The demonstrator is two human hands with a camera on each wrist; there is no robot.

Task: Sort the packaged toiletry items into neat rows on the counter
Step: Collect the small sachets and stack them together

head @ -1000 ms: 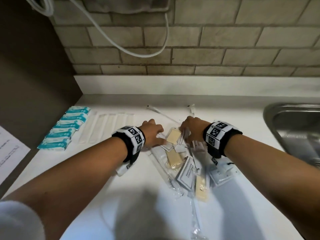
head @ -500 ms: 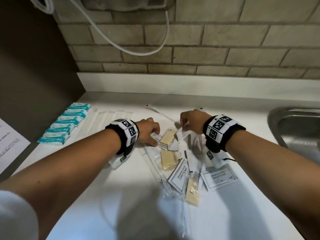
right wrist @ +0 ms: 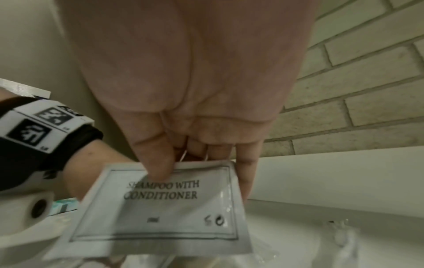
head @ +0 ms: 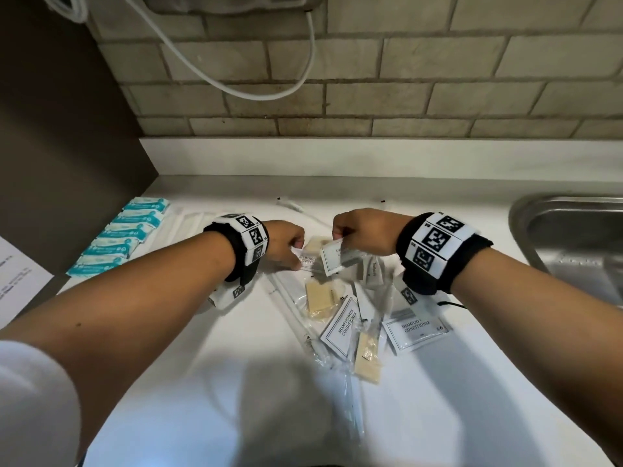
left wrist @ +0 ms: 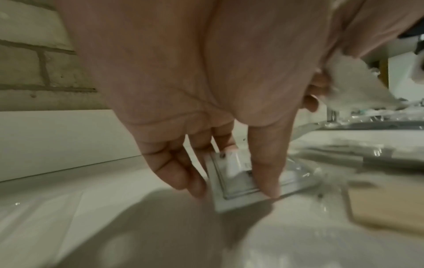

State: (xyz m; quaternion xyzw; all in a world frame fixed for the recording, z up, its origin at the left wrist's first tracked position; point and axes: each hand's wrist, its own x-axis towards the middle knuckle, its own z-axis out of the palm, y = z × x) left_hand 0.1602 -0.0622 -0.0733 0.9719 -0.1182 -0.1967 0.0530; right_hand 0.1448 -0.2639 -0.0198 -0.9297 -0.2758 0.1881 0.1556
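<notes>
A loose pile of packaged toiletries [head: 350, 318] lies mid-counter: shampoo sachets, wrapped beige soaps and clear sleeves. My right hand [head: 360, 234] pinches a white "Shampoo with Conditioner" sachet [right wrist: 160, 204] by its top edge, thumb in front, and holds it just above the pile [head: 332, 259]. My left hand [head: 286, 246] pinches another white sachet [left wrist: 238, 179] between thumb and fingers, low over the counter at the pile's left edge. A row of teal-and-white packets [head: 118, 235] sits at the far left, with pale flat clear packets [head: 188, 220] beside it.
A steel sink [head: 573, 244] opens at the right. The white counter [head: 202, 382] meets a low white backsplash and brick wall behind. A dark panel rises on the left, with a printed sheet [head: 17, 281] below it. A white cable [head: 236, 72] hangs on the wall.
Both hands drew back from the pile's far end, each now pinching a shampoo sachet. The right sachet has come up off the pile. The view has shifted slightly.
</notes>
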